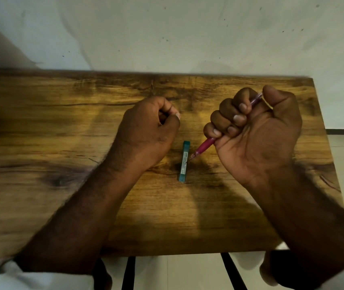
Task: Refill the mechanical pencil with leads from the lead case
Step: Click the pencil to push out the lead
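Note:
A pink mechanical pencil [205,144] is gripped in the fist of my right hand [257,130], thumb near its top end. Its tip points down and left, right over the teal lead case [184,162]. The case lies flat on the wooden table [62,126], between my two hands, long side running front to back. My left hand [148,130] hovers just left of the case with its fingers curled; thumb and forefinger are pressed together, and whether they pinch anything is hidden.
The table's right edge [326,143] lies close to my right hand. A pale wall rises behind the table. Dark bars [129,273] and a light floor show below the table's front edge.

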